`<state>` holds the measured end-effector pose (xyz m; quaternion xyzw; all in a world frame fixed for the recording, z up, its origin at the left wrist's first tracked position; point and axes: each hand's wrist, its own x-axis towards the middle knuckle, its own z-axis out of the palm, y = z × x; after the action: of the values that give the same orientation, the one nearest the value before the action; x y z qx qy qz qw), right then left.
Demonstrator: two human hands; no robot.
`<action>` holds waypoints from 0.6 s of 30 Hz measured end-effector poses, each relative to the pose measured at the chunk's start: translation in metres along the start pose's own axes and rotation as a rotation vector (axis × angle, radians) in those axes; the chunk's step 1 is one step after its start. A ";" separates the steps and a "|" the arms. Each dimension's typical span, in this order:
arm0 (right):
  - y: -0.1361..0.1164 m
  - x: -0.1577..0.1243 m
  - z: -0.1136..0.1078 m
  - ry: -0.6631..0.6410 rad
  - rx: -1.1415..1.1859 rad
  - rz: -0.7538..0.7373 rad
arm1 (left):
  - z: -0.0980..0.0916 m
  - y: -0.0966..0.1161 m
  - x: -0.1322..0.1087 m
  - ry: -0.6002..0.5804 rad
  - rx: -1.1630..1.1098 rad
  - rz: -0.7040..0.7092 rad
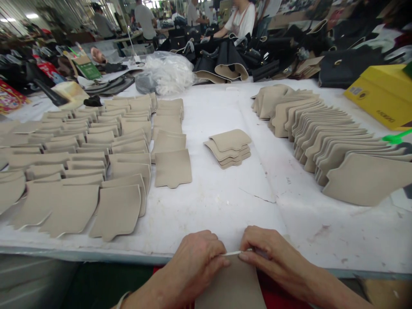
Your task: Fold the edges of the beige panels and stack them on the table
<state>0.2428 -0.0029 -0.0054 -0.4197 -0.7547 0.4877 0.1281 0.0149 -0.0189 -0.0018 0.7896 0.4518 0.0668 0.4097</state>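
A beige leather panel (231,285) hangs below the table's front edge, its pale top edge pinched between both my hands. My left hand (201,257) is closed on the left part of that edge, thumb in front. On the right part, my right hand (268,253) grips with thumb and curled fingers. The panel's lower end runs out of view. Ahead of my hands, a small stack of beige panels (228,146) lies on the white tabletop (222,206).
Rows of overlapping beige panels (119,206) cover the left side. A long fanned row (334,128) stands on the right, near a yellow box (383,96). Black bags (231,60) and crumpled clear plastic (170,71) lie at the back. A person (241,21) sits beyond.
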 end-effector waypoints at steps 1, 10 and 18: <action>-0.001 -0.001 -0.001 -0.002 -0.010 -0.012 | -0.002 -0.001 -0.003 0.000 -0.029 -0.009; -0.023 0.011 0.009 -0.162 -0.321 -0.145 | 0.001 -0.004 -0.006 0.025 -0.017 -0.052; -0.002 0.006 0.012 -0.128 -0.149 -0.139 | -0.020 -0.014 -0.031 0.049 -0.293 -0.211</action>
<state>0.2306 -0.0062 -0.0110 -0.3428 -0.8227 0.4461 0.0816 -0.0220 -0.0279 0.0094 0.6680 0.5273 0.1077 0.5140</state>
